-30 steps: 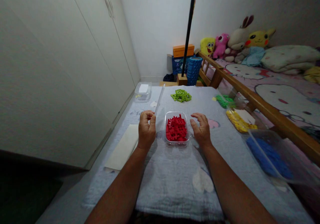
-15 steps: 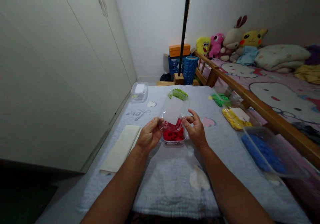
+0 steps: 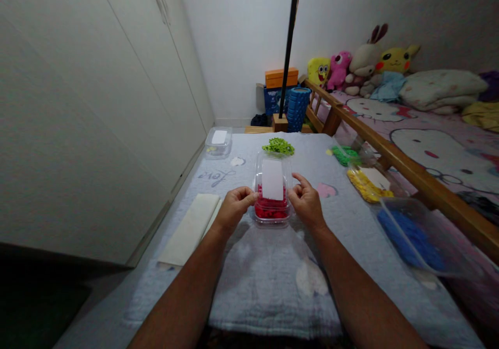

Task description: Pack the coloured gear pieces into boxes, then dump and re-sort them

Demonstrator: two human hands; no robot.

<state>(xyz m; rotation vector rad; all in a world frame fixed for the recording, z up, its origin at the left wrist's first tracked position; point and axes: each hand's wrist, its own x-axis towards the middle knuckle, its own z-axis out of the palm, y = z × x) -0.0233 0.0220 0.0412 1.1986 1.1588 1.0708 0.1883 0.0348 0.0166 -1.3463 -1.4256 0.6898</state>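
clear lid up over the tub of red pieces, midway between the bench's left and right edges. its long axis points from the near edge toward the far one, where a lime-green pile lies. the left hand has its fingers closed on the lid's left side; the right hand's grip the right, forefinger lifted. neither hand looks nearer: the lid sits between them, the tub just below.
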